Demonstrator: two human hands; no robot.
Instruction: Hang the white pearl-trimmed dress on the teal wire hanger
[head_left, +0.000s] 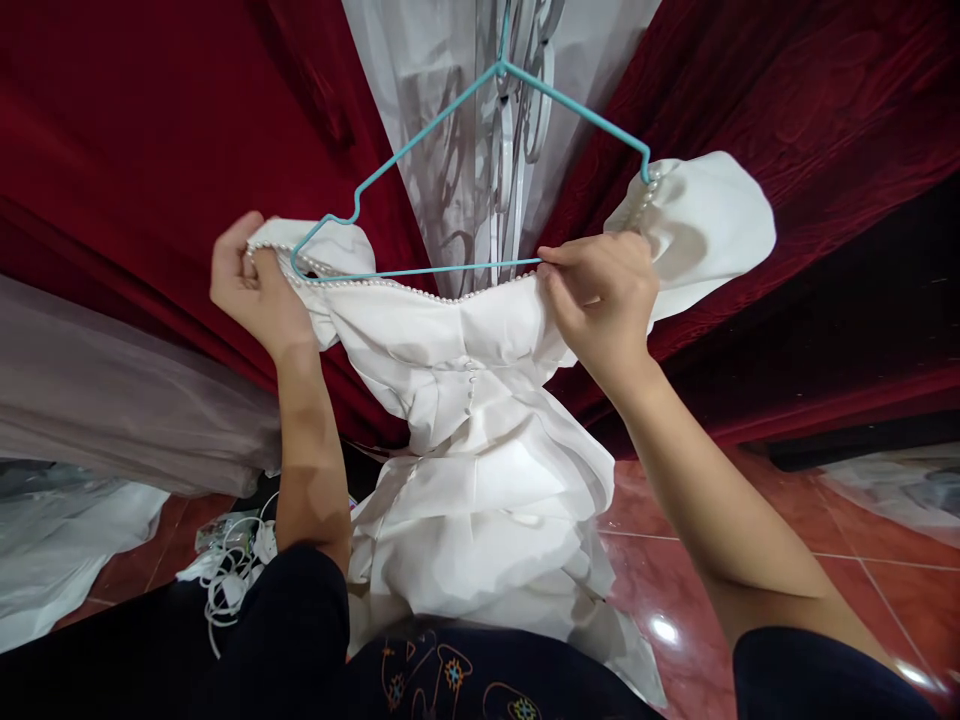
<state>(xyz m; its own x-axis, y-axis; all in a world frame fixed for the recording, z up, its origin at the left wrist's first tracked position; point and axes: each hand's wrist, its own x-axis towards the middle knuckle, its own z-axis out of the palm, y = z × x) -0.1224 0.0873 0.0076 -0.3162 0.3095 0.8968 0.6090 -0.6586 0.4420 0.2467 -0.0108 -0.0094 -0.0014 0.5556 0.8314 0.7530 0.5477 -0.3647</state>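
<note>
A white dress (480, 500) with pearl trim along its neckline and small buttons down the front hangs from a light blue hanger (427, 130). My left hand (259, 290) is closed on the dress's left sleeve edge, beside the hanger's lower left corner. With thumb and fingers, my right hand (604, 300) pinches the hanger's bottom bar near the right side of the neckline. The right puffed sleeve (720, 220) lies over the hanger's right end. Part of the hanger's right side is hidden behind my right hand and the sleeve.
Dark red curtains (187, 120) hang on both sides, with white sheer fabric (450, 110) and white hangers (504, 170) between them. White cables (229, 590) lie at lower left. Reddish tiles (750, 510) cover the floor. Pale fabric (97, 520) lies at far left.
</note>
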